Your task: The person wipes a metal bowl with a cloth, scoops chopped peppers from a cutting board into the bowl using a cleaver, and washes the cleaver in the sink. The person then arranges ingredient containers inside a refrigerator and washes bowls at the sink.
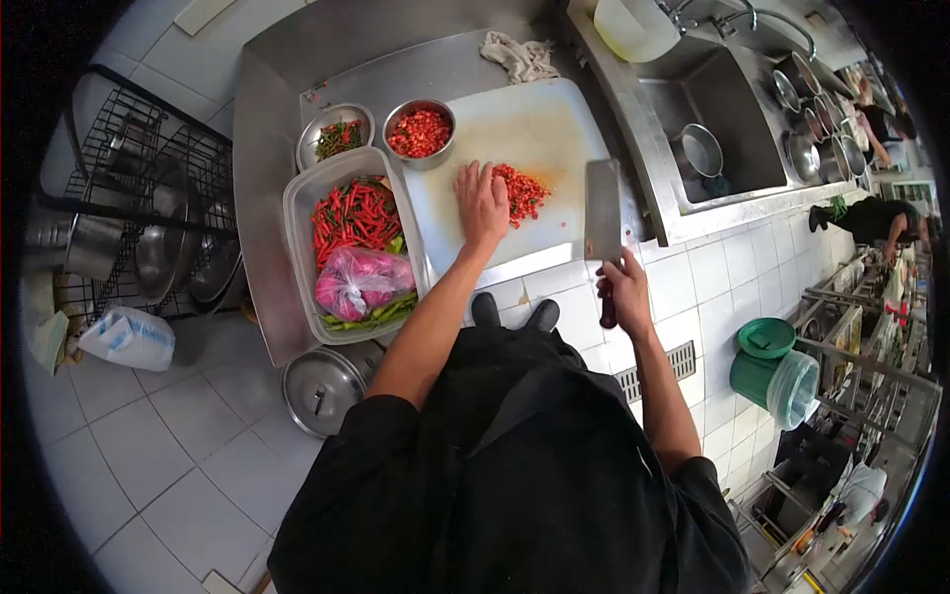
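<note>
Right hand [623,290]: fingers wrapped round the dark handle of a cleaver [603,210], grip firm by the look of it. The wide blade reaches away from the body, over the right edge of the cutting board; whether it touches the board, cannot tell. Likely heavy and stiff, weight mostly in the blade – handle is the sound place to hold, close up to the blade for control. A wet palm could slip on it.

Left hand [482,203]: grasping nothing visible, fingers extended and laid over the white cutting board [564,109], against the left edge of the chopped chillies [524,193]. Pressure cannot be judged. The pieces look moist, light and loose – probably slippery, prone to scatter; better gathered with a cupped palm or flat blade than pinched.

Just beyond the left hand: a steel bowl [435,160] of chopped red chillies; best taken by the rim or both sides. Next to it, a shallow bowl [307,150] with green and red bits.

Nearer the body, left of the board: a plastic tub [293,238] with whole red chillies [351,223], smooth and fairly firm, a knotted plastic bag [361,277], and long green pods [368,315].

Far edge: a crumpled cloth [520,57], soft.
</note>
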{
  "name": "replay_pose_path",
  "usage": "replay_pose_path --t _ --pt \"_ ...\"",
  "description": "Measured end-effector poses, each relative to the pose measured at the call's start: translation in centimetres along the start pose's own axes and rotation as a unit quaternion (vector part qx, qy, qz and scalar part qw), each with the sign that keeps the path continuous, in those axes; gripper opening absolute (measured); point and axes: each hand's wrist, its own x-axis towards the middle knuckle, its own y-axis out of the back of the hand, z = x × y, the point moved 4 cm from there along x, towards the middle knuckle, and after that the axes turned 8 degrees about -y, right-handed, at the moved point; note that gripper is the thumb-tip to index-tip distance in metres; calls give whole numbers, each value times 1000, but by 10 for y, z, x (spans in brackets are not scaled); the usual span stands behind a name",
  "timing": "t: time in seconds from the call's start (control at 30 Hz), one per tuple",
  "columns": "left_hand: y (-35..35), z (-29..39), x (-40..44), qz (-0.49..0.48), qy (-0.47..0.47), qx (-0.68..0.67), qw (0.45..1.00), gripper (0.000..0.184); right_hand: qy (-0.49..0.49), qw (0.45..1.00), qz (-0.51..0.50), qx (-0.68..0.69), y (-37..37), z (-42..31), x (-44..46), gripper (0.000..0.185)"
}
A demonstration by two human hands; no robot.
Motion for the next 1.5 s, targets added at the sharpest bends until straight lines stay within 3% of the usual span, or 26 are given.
replay_pose_path --t 0.03,0.17,0.4,0.53,0.63,0.87,1.1,1.27,1.47,1.5 --pt "-1 1 3 3 4 -5 1000 36 -31 996 5 86 2 16 -3 29" --pt "-6 -2 16 -3 -2 11 1000 37 -40 988 -3 151 -7 62 -17 27" --pt "-13 5 22 -48 -43 -9 998 33 -53 987 -56 141 -66 73 6 29" --pt "-11 19 21 20 -80 -86 993 26 -39 984 -97 144 -97 66 15 30" --pt "-10 24 21 -30 -16 -129 991 30 -42 983 -117 134 -109 61 21 28" --pt "-5 22 25 1 36 -140 989 30 -73 974 -179 115 -103 39 33 23" --pt "4 30 40 47 93 -186 977 31 -76 972 -214 65 -89 -15 20 15" --pt "49 43 80 77 115 -179 974 29 -63 967 -247 6 -97 -79 7 14" --pt "92 8 115 120 156 -61 979 29 -86 942 -323 -35 -140 -142 13 11" --pt "98 -1 120 75 188 -79 976 28 -111 933 -341 -33 -148 -149 17 10"
